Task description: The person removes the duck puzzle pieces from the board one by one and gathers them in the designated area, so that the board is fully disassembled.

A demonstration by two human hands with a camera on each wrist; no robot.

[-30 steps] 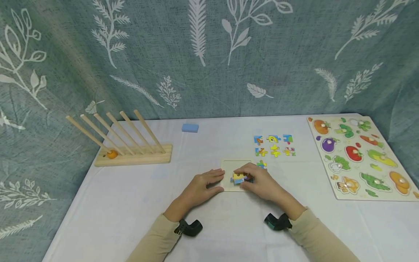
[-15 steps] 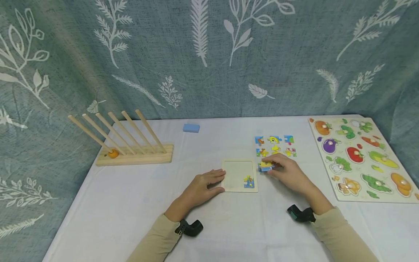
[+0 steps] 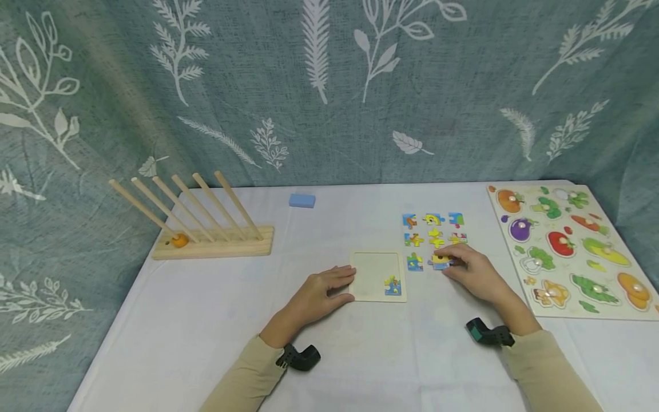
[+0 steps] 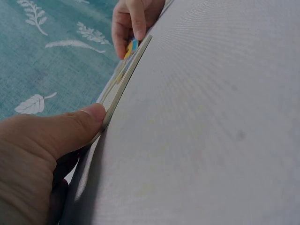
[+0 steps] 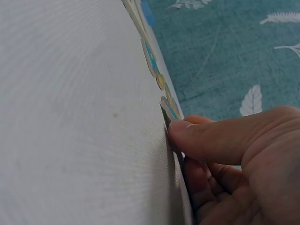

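At the left edge of a square cream puzzle tray [image 3: 368,280], my left hand [image 3: 321,294] rests with its fingers fairly straight; in the left wrist view the thumb [image 4: 77,129] touches the tray's side. One blue, green and yellow puzzle piece [image 3: 393,285] lies in the tray's lower right corner. My right hand [image 3: 471,272] pinches a yellow-and-blue puzzle piece [image 3: 440,262] between thumb and fingers, low over the white cloth. The held piece is just right of another puzzle piece [image 3: 415,262], its right end hidden by the fingers.
Several loose puzzle pieces [image 3: 434,220] lie in rows behind my right hand. A vegetable peg board [image 3: 561,274] stands at far right. On the left is a wooden peg rack [image 3: 244,245] with an orange bead [image 3: 179,240]. A blue block [image 3: 302,201] lies at the back.
My right hand has carried the yellow-and-blue piece rightward from over the tray to beside the loose pieces, uncovering the piece in the tray's corner. My left hand has stayed at the tray.
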